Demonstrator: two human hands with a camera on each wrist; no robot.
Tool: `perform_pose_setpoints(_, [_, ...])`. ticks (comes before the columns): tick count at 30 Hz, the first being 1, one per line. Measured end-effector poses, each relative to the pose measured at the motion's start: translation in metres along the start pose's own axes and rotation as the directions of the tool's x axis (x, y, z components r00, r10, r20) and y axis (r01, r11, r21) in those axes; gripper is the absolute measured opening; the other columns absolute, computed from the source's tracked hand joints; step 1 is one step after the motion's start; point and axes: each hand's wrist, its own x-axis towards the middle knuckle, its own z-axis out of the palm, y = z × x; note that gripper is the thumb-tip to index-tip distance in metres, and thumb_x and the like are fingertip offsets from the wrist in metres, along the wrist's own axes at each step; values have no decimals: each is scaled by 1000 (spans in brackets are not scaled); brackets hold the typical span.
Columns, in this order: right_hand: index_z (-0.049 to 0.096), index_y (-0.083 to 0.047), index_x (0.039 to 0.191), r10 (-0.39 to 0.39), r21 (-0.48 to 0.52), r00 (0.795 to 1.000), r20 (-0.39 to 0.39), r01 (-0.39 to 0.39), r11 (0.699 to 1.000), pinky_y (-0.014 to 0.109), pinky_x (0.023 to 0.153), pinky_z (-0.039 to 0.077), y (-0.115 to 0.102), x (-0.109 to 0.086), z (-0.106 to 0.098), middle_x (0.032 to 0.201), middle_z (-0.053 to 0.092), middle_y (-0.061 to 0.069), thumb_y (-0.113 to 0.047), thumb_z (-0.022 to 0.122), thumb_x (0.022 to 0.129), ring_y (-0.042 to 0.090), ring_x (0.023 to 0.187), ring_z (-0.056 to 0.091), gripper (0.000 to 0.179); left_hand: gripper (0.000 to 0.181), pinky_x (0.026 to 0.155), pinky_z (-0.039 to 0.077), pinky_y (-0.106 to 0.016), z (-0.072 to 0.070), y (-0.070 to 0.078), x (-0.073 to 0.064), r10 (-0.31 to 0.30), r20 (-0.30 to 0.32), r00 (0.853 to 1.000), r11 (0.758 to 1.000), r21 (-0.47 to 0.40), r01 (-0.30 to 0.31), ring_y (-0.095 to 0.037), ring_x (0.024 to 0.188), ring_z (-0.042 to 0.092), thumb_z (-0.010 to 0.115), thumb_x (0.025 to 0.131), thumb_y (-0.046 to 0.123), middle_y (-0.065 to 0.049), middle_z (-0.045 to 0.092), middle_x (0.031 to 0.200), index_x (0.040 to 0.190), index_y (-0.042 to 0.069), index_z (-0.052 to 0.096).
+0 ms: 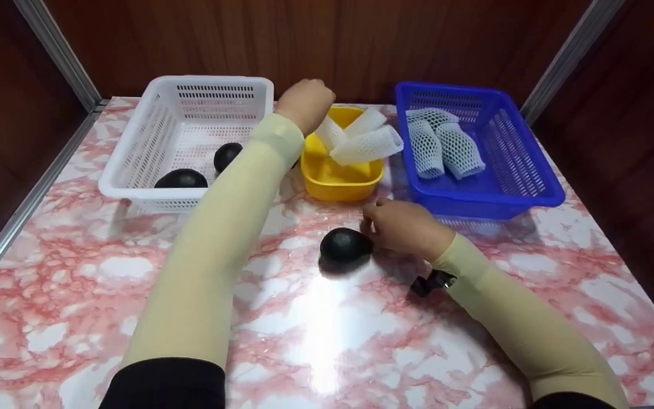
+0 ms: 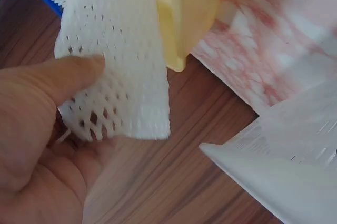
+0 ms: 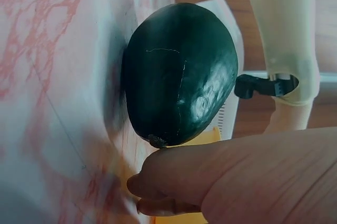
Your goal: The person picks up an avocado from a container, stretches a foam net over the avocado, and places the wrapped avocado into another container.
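Observation:
My left hand [image 1: 306, 105] is above the back of the yellow tub [image 1: 341, 190], pinching a white foam net sleeve [image 2: 118, 66] with the thumb on its near face. More foam sleeves [image 1: 368, 145] lean in that tub. On the marbled table, a glossy dark green avocado-like fruit [image 1: 343, 247] lies on its side, stem end toward my right hand [image 1: 409, 228]. Loosely bent, the right fingers are right at that stem end and hold nothing. In the right wrist view the whole fruit [image 3: 179, 74] shows just past the hand.
To the left, a white basket [image 1: 125, 153] holds dark fruits [image 1: 181, 179], partly covered by my left forearm. A blue basket [image 1: 469, 199] at right contains several foam net sleeves [image 1: 459, 150]. Wooden panels [image 1: 361, 45] stand behind and at both sides of the table.

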Motion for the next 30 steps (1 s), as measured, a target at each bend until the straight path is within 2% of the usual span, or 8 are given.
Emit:
perform_pose_setpoints(6, [71,-13,107,-5,5,1000,-16,5,1000,51,70,62,0,0,0,101,73,9,-22,70,101,31,79,71,11,35,121,53,-46,-14,3,-6,-68,-75,995,997,-28,66,-35,129,67,58,112,6,-21,68,142,145,4,68])
perform_pose_setpoints(10, [70,-12,107,-6,2,1000,-27,6,1000,49,68,61,0,-1,1,104,72,9,-22,69,102,30,77,70,11,37,122,52,-42,-22,5,-17,-79,-114,990,991,-117,66,-33,130,65,55,113,6,-19,67,144,148,5,66])
perform_pose_setpoints(14, [71,-11,108,-16,-1,999,-32,16,1000,50,71,62,0,-1,1,107,72,9,-21,71,101,31,80,71,12,32,117,55,-39,-26,7,-36,-73,-160,984,979,-199,40,-31,125,66,54,113,6,-17,68,138,141,6,69])
perform_pose_setpoints(17, [72,-11,108,-25,-4,999,-29,25,1000,51,73,63,-1,-1,2,108,72,10,-20,73,100,31,82,73,13,28,112,56,-41,-21,8,-57,-61,-206,977,967,-254,7,-33,122,65,53,112,8,-17,67,133,135,6,70])
perform_pose_setpoints(20, [72,-11,110,-26,-2,1000,-14,25,1000,51,73,63,-1,0,4,107,72,9,-20,74,99,31,82,73,15,25,107,57,-43,-9,7,-87,-30,-260,965,950,-309,-54,-34,117,63,56,111,10,-17,65,128,133,6,68])
perform_pose_setpoints(23, [72,-11,112,-23,5,1000,3,23,1000,51,73,64,-2,1,4,109,73,9,-21,73,99,31,84,74,16,18,100,57,-45,6,6,-119,17,-346,938,928,-344,-144,-34,109,62,60,108,6,-17,64,119,124,3,68])
perform_pose_setpoints(27, [72,-11,113,-13,11,1000,-9,13,1000,51,75,64,-2,0,2,109,74,10,-21,73,100,32,86,74,16,12,92,59,-42,21,9,-157,78,-410,909,913,-337,-231,-33,98,61,68,101,0,-15,64,110,113,2,67])
perform_pose_setpoints(30, [73,-10,112,-16,14,1000,-27,16,1000,51,75,64,-1,0,3,109,74,10,-21,72,100,32,85,74,16,19,85,60,-39,32,13,-178,134,-397,908,916,-300,-266,-31,92,61,75,95,-2,-13,63,104,110,2,65])
